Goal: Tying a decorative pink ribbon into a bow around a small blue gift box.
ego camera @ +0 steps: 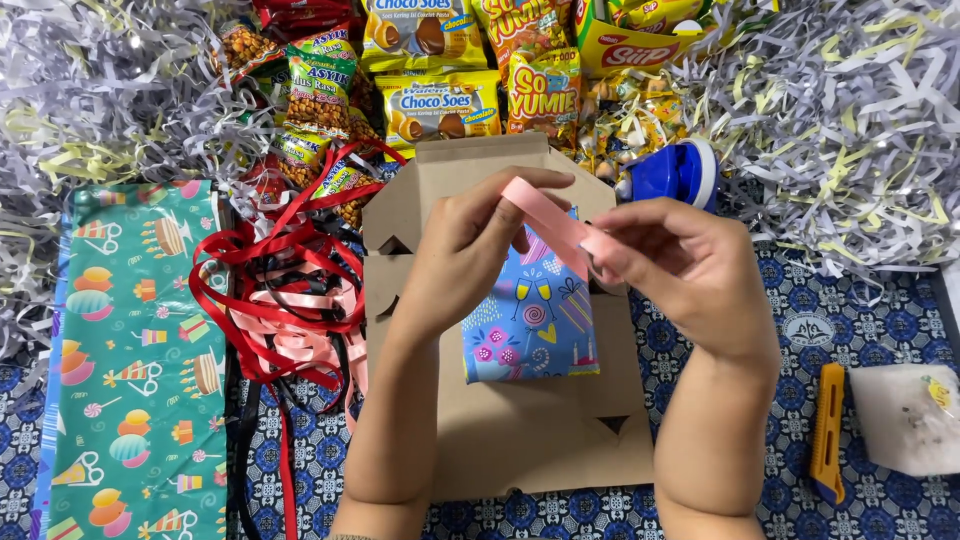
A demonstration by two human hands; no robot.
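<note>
Head view, looking straight down: I note my left hand [470, 250] and my right hand [680, 265] raised together over a flat brown cardboard box [540, 430]. Between them runs a pink ribbon [555, 222]. The left hand's fingers are curled, its fingertips pinching the ribbon's upper end. The right hand is closed on the lower end, thumb and fingers pressed together around it. The strip slants down from left to right, above the box.

On the box, partly hidden by the hands, lies a blue package in party-patterned wrapping [530, 320].

Left of the box I record a tangled heap of red, pink and black ribbons [285, 300], and beside it a sheet of green gift wrap [135, 370] printed with cakes and sweets. Snack packets [440, 75] are stacked beyond the box, with a blue tape dispenser [675, 172] near its far right corner. Shredded paper [850, 120] fills the upper corners. An orange utility knife [827, 430] lies on the blue patterned cloth [880, 310] at right, near a white packet [910, 415].
</note>
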